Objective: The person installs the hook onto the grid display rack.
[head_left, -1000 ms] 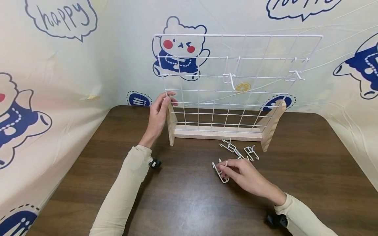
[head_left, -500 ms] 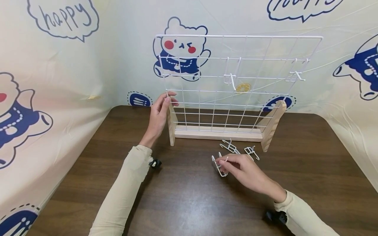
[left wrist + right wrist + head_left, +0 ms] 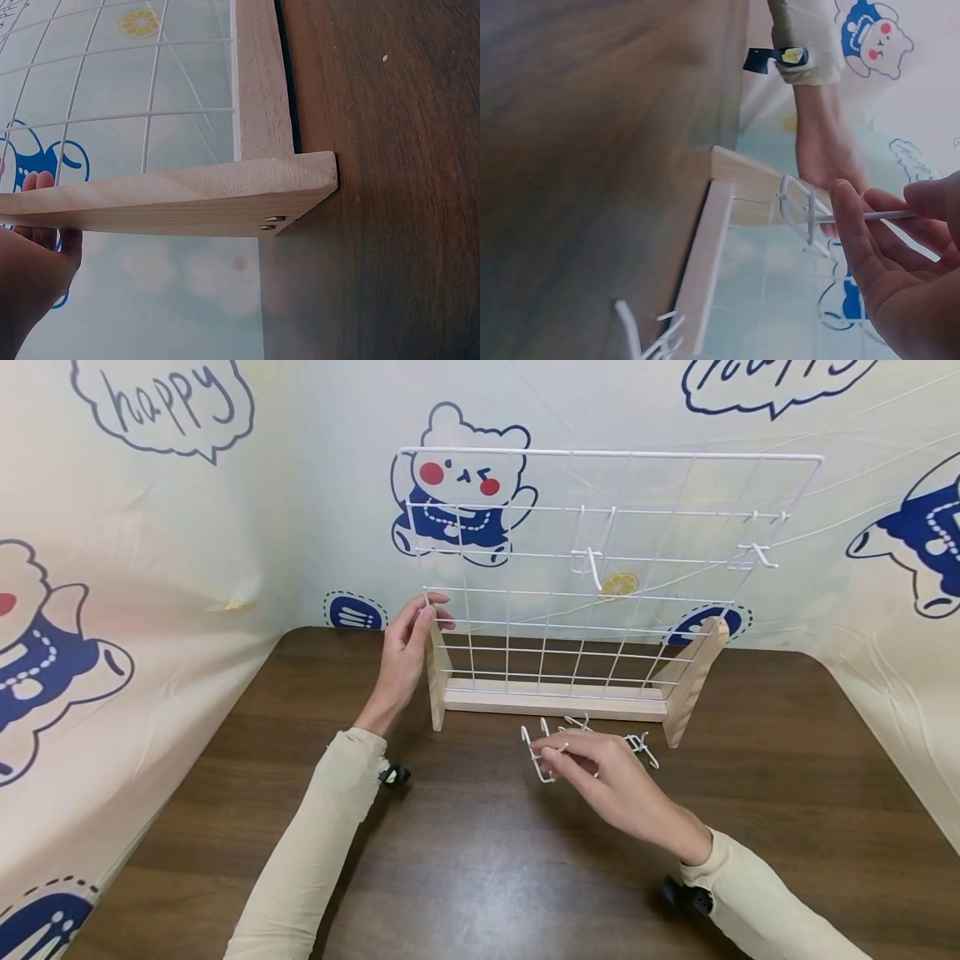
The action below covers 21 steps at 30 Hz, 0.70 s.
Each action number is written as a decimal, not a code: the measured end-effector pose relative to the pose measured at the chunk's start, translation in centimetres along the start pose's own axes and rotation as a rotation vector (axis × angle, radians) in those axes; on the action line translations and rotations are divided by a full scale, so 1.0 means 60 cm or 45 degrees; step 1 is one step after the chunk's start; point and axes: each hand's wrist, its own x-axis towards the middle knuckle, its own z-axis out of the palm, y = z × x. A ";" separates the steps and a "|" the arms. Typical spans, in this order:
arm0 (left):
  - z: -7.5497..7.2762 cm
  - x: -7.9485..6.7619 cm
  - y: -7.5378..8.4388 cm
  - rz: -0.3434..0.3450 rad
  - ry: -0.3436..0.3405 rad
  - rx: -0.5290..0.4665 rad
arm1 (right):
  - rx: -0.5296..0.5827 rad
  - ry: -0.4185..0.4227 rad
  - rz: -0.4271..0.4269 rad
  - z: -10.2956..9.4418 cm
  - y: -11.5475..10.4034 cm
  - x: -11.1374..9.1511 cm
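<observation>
A white wire grid panel (image 3: 607, 455) stands upright in a pale wooden base (image 3: 555, 703). My left hand (image 3: 403, 653) holds the top of the stand's left wooden side (image 3: 172, 196), where the panel's edge meets it. In front of the base, my right hand (image 3: 615, 785) pinches the prong of a white wire hook (image 3: 810, 214) between thumb and fingers, lifted off the table. Its two curved ends point up in the head view. One hook (image 3: 592, 564) hangs near the panel's middle and another hook (image 3: 759, 555) near its right edge.
Loose white hooks (image 3: 643, 749) lie on the brown table (image 3: 450, 860) before the base, partly hidden behind my right hand. The stand's right wooden side (image 3: 697, 685) is close to them. A printed cloth (image 3: 330, 510) with cartoon bears hangs behind and at the sides.
My right hand has moved up and slightly left in the head view, toward the stand, carrying the hook. The left hand has stayed on the stand.
</observation>
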 end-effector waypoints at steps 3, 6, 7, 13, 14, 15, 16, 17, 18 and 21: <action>0.004 -0.003 0.017 -0.013 -0.002 0.013 | -0.017 0.019 -0.060 0.001 -0.007 0.013; 0.006 -0.004 0.022 -0.020 -0.002 0.016 | -0.052 0.042 -0.127 0.002 -0.015 0.027; 0.006 -0.004 0.023 -0.022 -0.002 0.015 | -0.060 0.048 -0.148 0.002 -0.017 0.032; 0.005 -0.004 0.021 -0.018 -0.010 0.009 | -0.082 0.072 -0.242 0.001 -0.035 0.059; 0.005 -0.004 0.020 -0.019 -0.010 0.011 | -0.085 0.076 -0.251 0.001 -0.038 0.064; 0.005 -0.004 0.020 -0.022 -0.007 0.012 | -0.087 0.083 -0.261 0.000 -0.041 0.068; 0.005 -0.004 0.020 -0.021 -0.008 0.016 | -0.095 0.092 -0.278 0.000 -0.043 0.073; 0.005 -0.004 0.021 -0.019 -0.007 0.018 | -0.103 0.101 -0.294 0.000 -0.046 0.077; 0.005 -0.004 0.021 -0.019 -0.006 0.022 | -0.115 0.111 -0.308 0.000 -0.048 0.082; 0.005 -0.003 0.020 -0.015 -0.002 0.019 | -0.165 0.145 -0.356 -0.001 -0.055 0.096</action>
